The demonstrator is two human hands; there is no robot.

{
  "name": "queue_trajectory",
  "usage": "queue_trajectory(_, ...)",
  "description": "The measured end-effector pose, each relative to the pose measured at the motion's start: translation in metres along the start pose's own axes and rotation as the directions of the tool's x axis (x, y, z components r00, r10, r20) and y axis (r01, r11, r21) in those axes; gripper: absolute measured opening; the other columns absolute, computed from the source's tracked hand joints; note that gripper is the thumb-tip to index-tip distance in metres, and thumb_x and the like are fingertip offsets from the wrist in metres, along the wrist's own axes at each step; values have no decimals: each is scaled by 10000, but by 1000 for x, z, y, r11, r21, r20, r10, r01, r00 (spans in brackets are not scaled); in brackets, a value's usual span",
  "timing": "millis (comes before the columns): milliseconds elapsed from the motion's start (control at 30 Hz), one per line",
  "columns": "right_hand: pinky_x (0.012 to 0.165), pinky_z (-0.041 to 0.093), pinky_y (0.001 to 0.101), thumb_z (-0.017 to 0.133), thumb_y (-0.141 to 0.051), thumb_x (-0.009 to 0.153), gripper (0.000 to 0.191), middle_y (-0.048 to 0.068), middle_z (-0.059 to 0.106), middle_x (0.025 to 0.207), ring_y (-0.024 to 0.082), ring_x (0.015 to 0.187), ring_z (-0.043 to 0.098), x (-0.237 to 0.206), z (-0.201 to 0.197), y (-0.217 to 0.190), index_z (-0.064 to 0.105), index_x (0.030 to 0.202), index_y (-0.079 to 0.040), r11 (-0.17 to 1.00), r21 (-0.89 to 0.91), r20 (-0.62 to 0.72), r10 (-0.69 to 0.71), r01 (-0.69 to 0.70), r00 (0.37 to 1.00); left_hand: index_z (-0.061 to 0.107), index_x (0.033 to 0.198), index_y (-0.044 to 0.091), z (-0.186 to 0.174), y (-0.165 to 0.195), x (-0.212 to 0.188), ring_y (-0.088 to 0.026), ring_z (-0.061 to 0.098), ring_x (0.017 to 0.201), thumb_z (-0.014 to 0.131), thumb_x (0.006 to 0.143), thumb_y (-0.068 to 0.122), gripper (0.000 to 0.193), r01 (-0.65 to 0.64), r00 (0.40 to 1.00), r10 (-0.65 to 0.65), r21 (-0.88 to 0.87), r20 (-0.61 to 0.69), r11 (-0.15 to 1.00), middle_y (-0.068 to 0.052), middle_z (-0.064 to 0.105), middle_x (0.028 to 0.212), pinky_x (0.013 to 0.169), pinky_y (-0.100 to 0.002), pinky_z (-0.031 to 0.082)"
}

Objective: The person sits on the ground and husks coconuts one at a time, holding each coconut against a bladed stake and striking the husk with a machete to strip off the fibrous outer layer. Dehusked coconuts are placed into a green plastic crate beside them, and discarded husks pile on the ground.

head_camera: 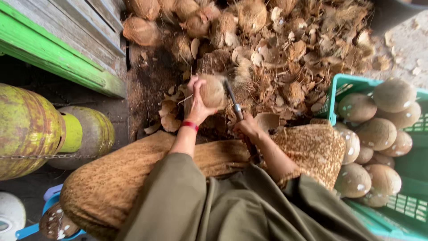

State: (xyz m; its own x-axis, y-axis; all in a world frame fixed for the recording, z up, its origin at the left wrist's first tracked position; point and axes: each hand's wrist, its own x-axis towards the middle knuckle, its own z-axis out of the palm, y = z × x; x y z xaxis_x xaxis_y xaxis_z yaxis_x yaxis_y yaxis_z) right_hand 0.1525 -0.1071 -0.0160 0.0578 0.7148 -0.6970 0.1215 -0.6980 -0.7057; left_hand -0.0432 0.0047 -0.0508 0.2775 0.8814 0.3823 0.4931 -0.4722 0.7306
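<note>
My left hand [196,105] grips a round brown coconut [212,90] and holds it up in front of my knees. A red band sits on that wrist. My right hand [248,128] is closed on the handle of a long knife [232,99]. Its blade slants up to the coconut's right side and touches it. Both forearms reach out over my lap, which is covered in brown patterned cloth [133,169].
A heap of husk pieces and unpeeled coconuts [276,44] lies ahead on the ground. A green plastic crate [343,85] at right holds several peeled pale coconuts [376,134]. Yellow-green gas cylinders [26,129] stand at left under a green wooden ledge [53,58]. A blue tub [49,196] sits bottom left.
</note>
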Motion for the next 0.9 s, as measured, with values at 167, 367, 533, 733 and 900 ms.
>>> queue_trajectory(167, 385, 433, 281, 624, -24, 909, 58, 68, 598, 628, 137, 458, 531, 8, -5, 6, 581, 904, 15, 997, 71, 49, 3, -6, 999, 280, 1344, 233, -14, -1, -8, -330, 426, 1319, 1064, 388, 346, 1242, 298, 954, -300, 52, 25, 953, -157, 339, 1354, 1197, -483, 452)
queue_trajectory(367, 419, 432, 312, 634, -47, 903, 116, 65, 567, 640, 161, 491, 521, 11, -6, 11, 599, 960, 48, 1000, 23, 48, -15, 13, 999, 284, 1419, 274, -29, 8, 5, -405, 356, 1352, 1086, 290, 296, 1385, 450, 879, -468, 166, 92, 877, -197, 255, 1439, 1118, -591, 393)
queue_trajectory(533, 487, 492, 340, 614, -80, 916, 117, 58, 627, 657, 197, 578, 630, 19, 5, 34, 523, 975, -36, 916, -391, -161, -161, 87, 974, 288, 1441, 321, -12, 21, 11, -365, 447, 1283, 1053, 274, 301, 1395, 533, 844, -535, 60, 30, 844, -163, 309, 1419, 1076, -573, 472)
queue_trajectory(733, 453, 432, 305, 683, 14, 827, 142, 47, 604, 637, 174, 542, 553, 14, -1, 16, 597, 939, 19, 993, -7, 32, -118, 118, 993, 388, 1348, 272, -13, 8, 2, -300, 523, 1290, 989, 438, 273, 1090, 585, 808, -587, -180, 49, 791, -110, 482, 1368, 1082, -558, 501)
queue_trajectory(900, 346, 391, 289, 622, -8, 850, 117, 19, 510, 553, 123, 412, 466, -21, -18, -2, 529, 919, -29, 917, 394, 66, -91, 58, 994, 364, 1376, 260, -17, 2, 9, -331, 481, 1343, 1027, 483, 275, 1112, 412, 911, -395, -227, 116, 883, -140, 435, 1434, 1114, -562, 490)
